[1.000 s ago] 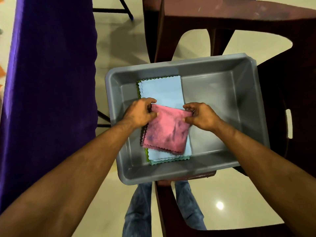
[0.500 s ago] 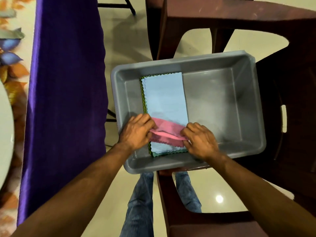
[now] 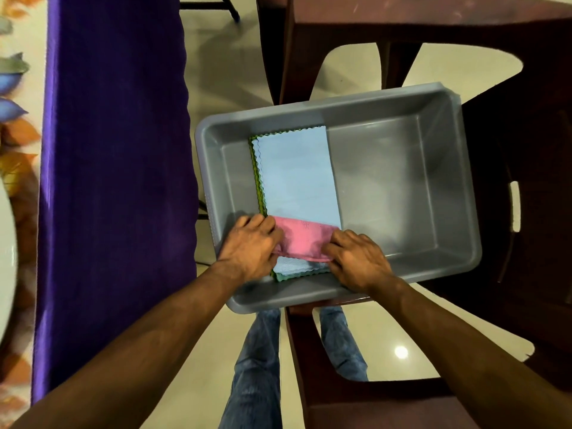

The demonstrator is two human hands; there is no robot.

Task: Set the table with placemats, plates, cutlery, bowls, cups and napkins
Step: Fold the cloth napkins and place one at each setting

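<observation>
1. Where a second ago it lay spread flat, the pink napkin (image 3: 305,239) is now folded into a narrow band at the near end of the grey tub (image 3: 402,100), on the light blue napkin (image 3: 297,171).
2. The left hand (image 3: 250,249) and right hand (image 3: 356,261) pinch its two ends with curled fingers, nearer the tub's near wall than before.
3. Green cloths under the blue one show only scalloped edges; their number cannot be told.
4. Left of the tub hangs a purple cloth (image 3: 114,181), cut off at the top.

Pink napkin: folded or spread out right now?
Folded. The pink napkin is a narrow band doubled over, pinched between the left hand and right hand above the blue napkin in the grey tub.
</observation>
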